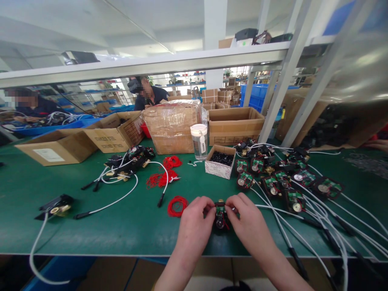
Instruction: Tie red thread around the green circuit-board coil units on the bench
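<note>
Both hands meet over a small black module with a green circuit board [220,217] near the front edge of the green table [127,226]. My left hand [195,220] pinches its left side, fingers curled. My right hand [247,220] grips its right side, and a white cable [281,232] runs off to the right from under it. A coil of red wire [177,205] lies just left of my left hand.
Several finished boards with white cables [285,182] lie to the right. A small white box of black parts [220,161], a clear jar [199,141] and more red wire [165,171] stand behind. Cardboard boxes [172,127] line the back; other people work beyond.
</note>
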`<state>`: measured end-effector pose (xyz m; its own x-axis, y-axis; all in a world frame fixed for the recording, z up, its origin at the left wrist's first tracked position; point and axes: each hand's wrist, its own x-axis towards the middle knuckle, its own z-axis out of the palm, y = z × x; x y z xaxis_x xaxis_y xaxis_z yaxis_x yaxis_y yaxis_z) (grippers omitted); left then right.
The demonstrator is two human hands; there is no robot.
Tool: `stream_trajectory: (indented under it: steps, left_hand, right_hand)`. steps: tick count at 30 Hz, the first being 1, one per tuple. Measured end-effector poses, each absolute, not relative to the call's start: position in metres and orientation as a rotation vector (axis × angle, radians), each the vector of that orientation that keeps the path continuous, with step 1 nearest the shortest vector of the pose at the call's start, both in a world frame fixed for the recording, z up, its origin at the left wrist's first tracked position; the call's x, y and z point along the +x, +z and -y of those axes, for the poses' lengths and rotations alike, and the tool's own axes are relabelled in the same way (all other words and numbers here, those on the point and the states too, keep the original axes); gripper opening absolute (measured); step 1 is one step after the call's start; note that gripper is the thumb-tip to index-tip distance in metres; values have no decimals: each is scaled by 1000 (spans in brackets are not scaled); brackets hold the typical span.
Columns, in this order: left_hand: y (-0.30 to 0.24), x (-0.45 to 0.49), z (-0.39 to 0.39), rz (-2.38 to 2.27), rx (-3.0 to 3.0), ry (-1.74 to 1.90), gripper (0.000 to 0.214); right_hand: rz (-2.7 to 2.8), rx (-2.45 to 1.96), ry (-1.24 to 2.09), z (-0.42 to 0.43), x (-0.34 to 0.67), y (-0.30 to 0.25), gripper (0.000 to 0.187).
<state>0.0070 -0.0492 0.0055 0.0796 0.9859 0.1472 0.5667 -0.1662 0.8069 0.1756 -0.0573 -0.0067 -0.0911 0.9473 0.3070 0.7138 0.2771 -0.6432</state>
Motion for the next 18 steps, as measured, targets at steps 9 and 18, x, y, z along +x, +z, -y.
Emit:
stream_trajectory:
  steps: [9, 18]
  left_hand:
    - [7, 7, 43, -1528, 1747, 952, 9]
    - [4, 4, 38, -1504, 1656, 976, 5]
  right_hand:
    - [1817, -1500, 419, 54, 175, -12, 12]
    - [1579, -1439, 731, 50, 186, -15, 18]
